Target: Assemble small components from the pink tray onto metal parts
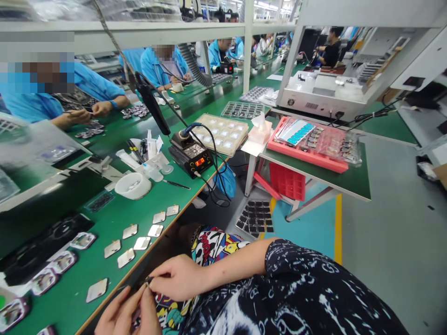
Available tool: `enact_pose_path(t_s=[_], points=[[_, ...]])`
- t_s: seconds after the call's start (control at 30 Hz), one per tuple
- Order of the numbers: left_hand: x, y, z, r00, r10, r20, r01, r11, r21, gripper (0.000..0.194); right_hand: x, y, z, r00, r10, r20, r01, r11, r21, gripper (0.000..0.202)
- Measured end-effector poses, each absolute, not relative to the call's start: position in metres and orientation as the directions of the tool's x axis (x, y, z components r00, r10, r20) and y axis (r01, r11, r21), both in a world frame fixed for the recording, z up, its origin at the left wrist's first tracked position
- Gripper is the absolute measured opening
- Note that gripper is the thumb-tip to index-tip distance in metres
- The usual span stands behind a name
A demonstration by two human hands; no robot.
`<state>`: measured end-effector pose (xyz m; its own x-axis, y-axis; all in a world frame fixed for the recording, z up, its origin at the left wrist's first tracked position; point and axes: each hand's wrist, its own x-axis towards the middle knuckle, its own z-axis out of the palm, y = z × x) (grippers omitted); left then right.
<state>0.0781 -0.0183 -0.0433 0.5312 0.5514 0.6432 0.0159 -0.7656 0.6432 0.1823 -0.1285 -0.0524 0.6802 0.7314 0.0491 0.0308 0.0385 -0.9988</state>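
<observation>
Both hands meet over my lap, just off the bench edge. My left hand (pixel 129 312) has its thumb and fingers pinched together at a tiny piece that is too small to name. Fingertips of my right hand (pixel 178 278) close on the same spot, with a small dark bit showing between them. On the green bench (pixel 139 211) beside them lie several flat silvery rectangular plates (pixel 97 290) with rounded corners. Farther left, several purple-rimmed oval housings (pixel 63 262) stand in a row with parts inside.
A soldering station (pixel 193 158) with a lit display and trailing cables stands at the bench edge. Nearby are a white bowl (pixel 133 186), tweezers (pixel 177 184) and small bottles (pixel 152 172). A red tray (pixel 307 144) rests on a side table. Co-workers in blue sit across the bench.
</observation>
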Motion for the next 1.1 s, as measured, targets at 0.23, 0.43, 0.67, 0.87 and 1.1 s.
enact_pose_path(t_s=[0.23, 0.43, 0.67, 0.87, 1.1], points=[[0.085, -0.046, -0.017, 0.484, 0.824, 0.296, 0.154, -0.413, 0.897, 0.019, 0.181, -0.130, -0.050, 0.665, 0.747, 0.010, 0.056, -0.036, -0.998, 0.019], [0.091, -0.040, -0.029, 0.452, 0.786, 0.423, 0.126, -0.526, 0.841, 0.032, 0.181, -0.126, -0.060, 0.684, 0.722, 0.100, 0.106, 0.037, -0.994, 0.024], [0.083, -0.011, -0.058, 0.537, 0.503, 0.677, 0.085, -0.831, 0.551, 0.018, 0.184, -0.131, -0.056, 0.687, 0.724, 0.055, 0.060, 0.019, -0.998, 0.031], [0.078, -0.027, -0.050, 0.569, 0.468, 0.677, 0.133, -0.864, 0.486, 0.012, 0.180, -0.131, -0.066, 0.712, 0.702, 0.037, 0.050, 0.001, -0.999, 0.027], [0.080, -0.027, -0.051, 0.579, 0.428, 0.694, 0.141, -0.891, 0.432, 0.012, 0.180, -0.134, -0.064, 0.709, 0.705, -0.036, -0.026, -0.024, -0.999, 0.023]])
